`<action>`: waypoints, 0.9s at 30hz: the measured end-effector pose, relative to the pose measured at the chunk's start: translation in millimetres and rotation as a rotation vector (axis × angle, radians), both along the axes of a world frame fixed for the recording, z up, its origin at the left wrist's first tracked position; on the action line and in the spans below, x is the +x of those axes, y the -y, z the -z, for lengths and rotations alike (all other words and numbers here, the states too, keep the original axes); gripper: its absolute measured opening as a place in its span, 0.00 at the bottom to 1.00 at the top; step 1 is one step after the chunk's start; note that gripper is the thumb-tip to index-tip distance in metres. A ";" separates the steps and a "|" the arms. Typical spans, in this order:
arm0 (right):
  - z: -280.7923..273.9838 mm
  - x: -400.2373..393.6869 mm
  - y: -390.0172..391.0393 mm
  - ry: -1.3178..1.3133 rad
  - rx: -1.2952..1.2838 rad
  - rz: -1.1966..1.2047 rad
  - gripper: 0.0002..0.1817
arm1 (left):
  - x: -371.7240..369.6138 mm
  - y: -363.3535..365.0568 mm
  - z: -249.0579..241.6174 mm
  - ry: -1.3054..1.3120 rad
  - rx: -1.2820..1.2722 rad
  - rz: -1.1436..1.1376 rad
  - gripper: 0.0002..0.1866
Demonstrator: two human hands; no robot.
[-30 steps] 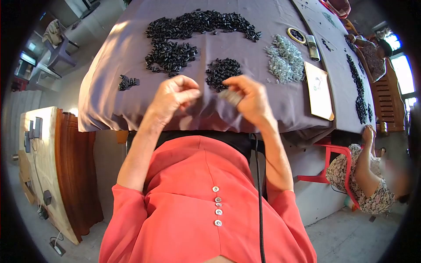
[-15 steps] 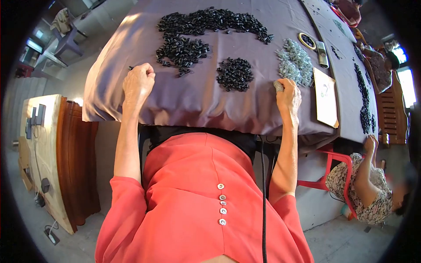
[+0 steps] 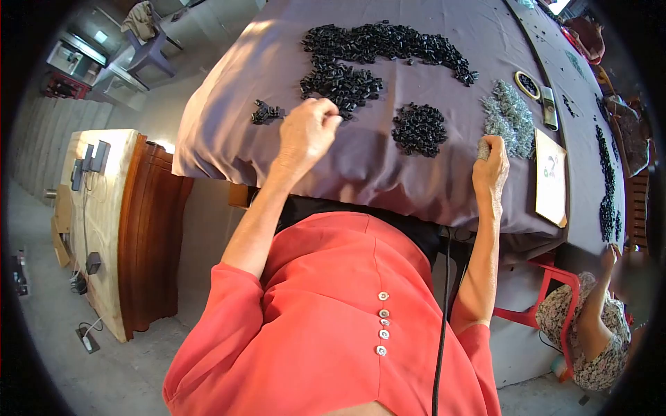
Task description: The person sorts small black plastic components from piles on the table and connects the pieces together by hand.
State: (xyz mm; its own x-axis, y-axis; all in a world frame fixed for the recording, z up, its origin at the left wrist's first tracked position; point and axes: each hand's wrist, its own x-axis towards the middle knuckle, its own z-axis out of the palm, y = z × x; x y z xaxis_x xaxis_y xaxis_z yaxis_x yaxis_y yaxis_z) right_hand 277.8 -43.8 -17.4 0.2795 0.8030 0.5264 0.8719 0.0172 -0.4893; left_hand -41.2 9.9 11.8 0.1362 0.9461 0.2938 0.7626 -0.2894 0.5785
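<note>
My left hand (image 3: 306, 135) is closed at the near edge of a large spread of small black tube-like pieces (image 3: 347, 82), and its fingertips are too small to read. To its left lies a little cluster of the same pieces (image 3: 265, 112). A rounder heap of small black pieces (image 3: 419, 130) sits between my two hands. My right hand (image 3: 492, 168) is curled closed beside a pile of clear small pieces (image 3: 510, 118). Some greyish covering (image 3: 483, 148) shows at its thumb. What either hand holds is hidden.
Right of the clear pile are a round container (image 3: 527, 85), a small device (image 3: 549, 109) and a board with markings (image 3: 551, 177). Grey cloth (image 3: 229, 90) covers the table. Another person sits on a red chair (image 3: 565, 298) at right. A wooden cabinet (image 3: 149, 236) stands left.
My left hand has moved right, from over the little cluster to the large black spread, uncovering the cluster. My right hand stays beside the clear pile. The whole view has shifted.
</note>
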 end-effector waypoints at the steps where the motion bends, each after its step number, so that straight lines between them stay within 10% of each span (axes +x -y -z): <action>1: 0.0 -1.5 -0.8 -0.006 0.017 -0.024 0.10 | 6.1 0.7 3.8 0.021 -0.002 0.010 0.05; 15: -14.5 -38.9 0.0 -0.285 0.076 -0.259 0.10 | 20.3 -5.0 30.1 0.026 0.328 0.139 0.07; 18: -22.3 -53.4 5.2 -0.412 0.031 -0.300 0.10 | 36.7 11.8 -7.2 0.598 -0.363 0.195 0.05; 27: -42.5 -102.7 26.0 -0.656 -0.163 -0.533 0.09 | 57.3 30.3 2.1 1.209 -0.772 0.533 0.07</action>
State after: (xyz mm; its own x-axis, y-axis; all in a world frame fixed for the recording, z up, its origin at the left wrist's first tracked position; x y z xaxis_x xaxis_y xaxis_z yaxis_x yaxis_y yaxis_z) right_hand 175.1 -69.8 25.1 0.0514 0.9651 0.2566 0.3073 0.2292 -0.9236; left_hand 16.1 -20.5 9.7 0.5476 0.8352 -0.0506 -0.3536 0.2858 0.8907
